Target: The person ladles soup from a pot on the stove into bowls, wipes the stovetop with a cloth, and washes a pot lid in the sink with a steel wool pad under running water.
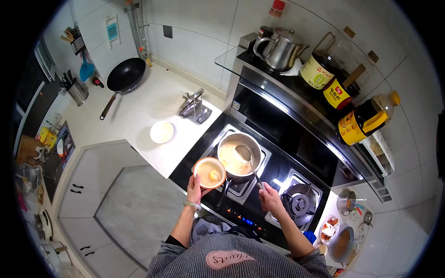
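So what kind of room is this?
It's a kitchen, probably in a home. You can tell from the stove, the pot on it, and the black pan on the counter.

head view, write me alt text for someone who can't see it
A person's left hand holds an orange-rimmed bowl of soupy food beside a pot on a stove, while the right hand holds a ladle in the pot. A white bowl and pan sit on the counter to the left.

Bowl (223, 179) in hand (196, 190), ladle (243, 152) in pot (253, 143)
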Available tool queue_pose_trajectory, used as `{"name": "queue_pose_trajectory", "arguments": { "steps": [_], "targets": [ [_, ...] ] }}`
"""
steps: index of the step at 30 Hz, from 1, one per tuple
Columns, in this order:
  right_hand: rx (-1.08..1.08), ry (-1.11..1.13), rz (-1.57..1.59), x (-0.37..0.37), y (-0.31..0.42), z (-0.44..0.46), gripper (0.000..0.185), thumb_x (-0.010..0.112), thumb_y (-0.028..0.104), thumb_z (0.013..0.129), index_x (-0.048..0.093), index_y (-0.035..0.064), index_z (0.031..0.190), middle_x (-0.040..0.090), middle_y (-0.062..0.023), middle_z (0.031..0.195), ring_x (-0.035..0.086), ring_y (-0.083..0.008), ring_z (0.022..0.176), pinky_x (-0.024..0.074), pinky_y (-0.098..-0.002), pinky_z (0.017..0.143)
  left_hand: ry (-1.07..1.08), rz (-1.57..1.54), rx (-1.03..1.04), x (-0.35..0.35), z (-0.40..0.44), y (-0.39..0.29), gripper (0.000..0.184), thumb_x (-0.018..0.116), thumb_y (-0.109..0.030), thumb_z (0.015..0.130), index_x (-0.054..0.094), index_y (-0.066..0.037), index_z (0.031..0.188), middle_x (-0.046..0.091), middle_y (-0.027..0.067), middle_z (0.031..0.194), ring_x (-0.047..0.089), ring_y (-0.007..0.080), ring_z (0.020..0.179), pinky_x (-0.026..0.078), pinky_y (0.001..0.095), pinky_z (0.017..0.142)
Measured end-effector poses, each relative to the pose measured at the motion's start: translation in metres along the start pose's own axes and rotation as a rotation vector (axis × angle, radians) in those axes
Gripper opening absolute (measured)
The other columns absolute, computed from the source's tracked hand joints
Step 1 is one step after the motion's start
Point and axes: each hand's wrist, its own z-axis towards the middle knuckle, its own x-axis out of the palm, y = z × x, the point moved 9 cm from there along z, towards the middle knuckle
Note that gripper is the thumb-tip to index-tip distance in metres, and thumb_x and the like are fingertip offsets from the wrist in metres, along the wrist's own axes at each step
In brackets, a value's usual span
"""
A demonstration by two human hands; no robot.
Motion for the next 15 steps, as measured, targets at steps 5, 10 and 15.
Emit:
{"name": "queue_pose_trajectory", "arguments": {
  "steps": [5, 10, 15],
  "targets": [
    [0.307, 0.159, 0.670, -0.005, -0.017, 0.005, 0.010, 0.041, 0.020, 0.094, 0.044, 0.0107, 0.090, 0.042, 0.0023, 0.065, 0.028, -0.0034, 0.039, 0.0240, -0.0194, 0.034, 0.003, 0.009, 0.008, -0.001, 0.001, 0.001, 0.042, 0.045, -0.044, 0.096, 0.046, -0.007, 0.115, 0.063, 0.0146, 0.105, 0.068, 0.0236, 0.087, 0.060, 0.0324, 0.069],
    [0.404, 0.315, 1.137, 0.003, -0.006, -0.011, 0.013, 0.038, 0.016, 0.096, 0.041, 0.0061, 0.088, 0.039, 0.0016, 0.066, 0.031, -0.0025, 0.040, 0.0226, -0.0171, 0.033, -0.005, 0.008, 0.009, -0.004, 0.004, 0.005, 0.043, 0.045, -0.045, 0.095, 0.046, -0.007, 0.116, 0.063, 0.0147, 0.105, 0.068, 0.0236, 0.087, 0.060, 0.0326, 0.069],
    [0.424, 0.300, 1.218, -0.001, 0.000, -0.025, 0.011, 0.039, 0.015, 0.095, 0.043, 0.0052, 0.091, 0.040, 0.0002, 0.067, 0.033, -0.0028, 0.040, 0.0230, -0.0171, 0.033, -0.019, 0.011, -0.007, -0.003, 0.001, 0.003, 0.043, 0.046, -0.046, 0.095, 0.046, -0.009, 0.117, 0.063, 0.0140, 0.105, 0.068, 0.0235, 0.087, 0.059, 0.0332, 0.069]
  ]
}}
